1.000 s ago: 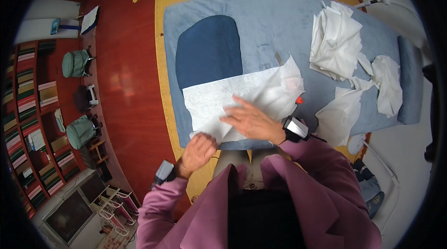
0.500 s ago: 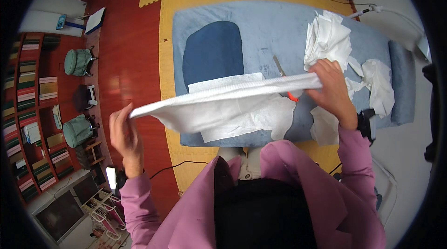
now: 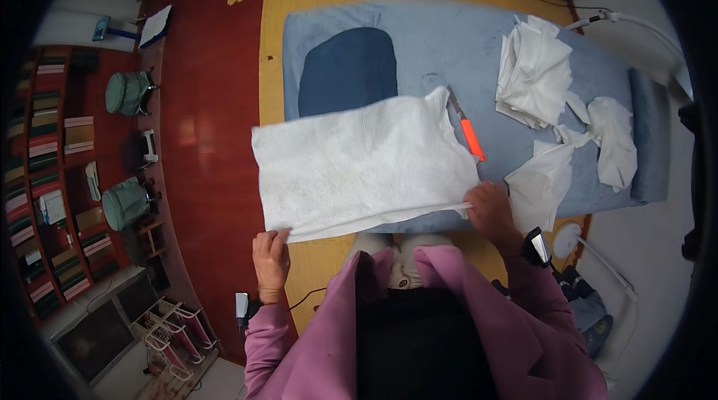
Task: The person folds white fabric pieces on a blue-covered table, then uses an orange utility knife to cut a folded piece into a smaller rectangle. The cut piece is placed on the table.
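Note:
A white ribbed cloth (image 3: 359, 164) lies spread across the near side of a blue padded bed (image 3: 426, 48), its left part reaching past the bed's edge. My left hand (image 3: 270, 265) pinches its near left corner, and my right hand (image 3: 490, 211) is closed on its near right corner. The near edge is pulled nearly straight between the two hands. Just beyond the cloth's right end lies a knife (image 3: 473, 140) with an orange handle, its blade pointing away from me.
A dark blue cushion (image 3: 348, 67) is partly covered by the cloth's far edge. To the right lie a folded white stack (image 3: 531, 75), a crumpled white piece (image 3: 613, 138) and another white piece (image 3: 540, 185). Green stools (image 3: 126, 204) stand on the red floor at left, before a bookshelf.
Both hands have come down toward me, the left one also rightward. The cloth, stretched and raised between them, now lies spread out over the white sheet that showed beneath it.

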`<state>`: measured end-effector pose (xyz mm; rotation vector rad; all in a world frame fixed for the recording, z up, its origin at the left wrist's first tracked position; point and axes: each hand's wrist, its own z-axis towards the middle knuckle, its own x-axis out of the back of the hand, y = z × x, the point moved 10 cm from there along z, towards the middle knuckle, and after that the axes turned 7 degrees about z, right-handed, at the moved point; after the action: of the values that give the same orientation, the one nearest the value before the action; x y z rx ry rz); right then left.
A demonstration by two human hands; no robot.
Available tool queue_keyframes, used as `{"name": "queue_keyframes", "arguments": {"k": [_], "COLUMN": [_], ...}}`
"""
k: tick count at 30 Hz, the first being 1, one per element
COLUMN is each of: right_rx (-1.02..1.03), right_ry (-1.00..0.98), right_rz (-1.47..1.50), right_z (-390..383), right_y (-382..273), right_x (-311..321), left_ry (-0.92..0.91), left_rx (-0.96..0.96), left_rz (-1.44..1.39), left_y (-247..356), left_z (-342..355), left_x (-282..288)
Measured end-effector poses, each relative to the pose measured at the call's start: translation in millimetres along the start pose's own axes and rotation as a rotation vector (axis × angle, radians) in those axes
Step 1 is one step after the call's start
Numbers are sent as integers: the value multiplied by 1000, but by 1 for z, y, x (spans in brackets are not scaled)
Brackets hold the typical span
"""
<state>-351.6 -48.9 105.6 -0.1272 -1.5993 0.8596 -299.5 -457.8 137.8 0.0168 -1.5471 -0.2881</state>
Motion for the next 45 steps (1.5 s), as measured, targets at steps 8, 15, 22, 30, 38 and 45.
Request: {"name": "queue_keyframes", "arguments": {"k": [8, 15, 22, 30, 38, 45], "right_rx": [-148, -471, -564, -73, -47, -47], "right_ry": [-173, -3, 37, -35, -260, -250], "right_rz": [103, 432, 171, 300, 240, 565], "right_z": [-28, 52, 96, 87, 91, 60], "right_y": [36, 141, 160, -32, -65, -52], "right_x": [-56, -70, -77, -162, -204, -176], "left_ry": [-139, 65, 81, -263, 370, 320], "left_rx": [219, 701, 576, 1455, 1259, 55], "left_rz": [-133, -756, -292, -679, -1116, -682], "left_y": [-39, -125, -139, -130, -91, 120], "left_z": [-29, 33, 101, -40, -18, 74], "left_x": [-58, -128, -156, -233, -182, -32]}}
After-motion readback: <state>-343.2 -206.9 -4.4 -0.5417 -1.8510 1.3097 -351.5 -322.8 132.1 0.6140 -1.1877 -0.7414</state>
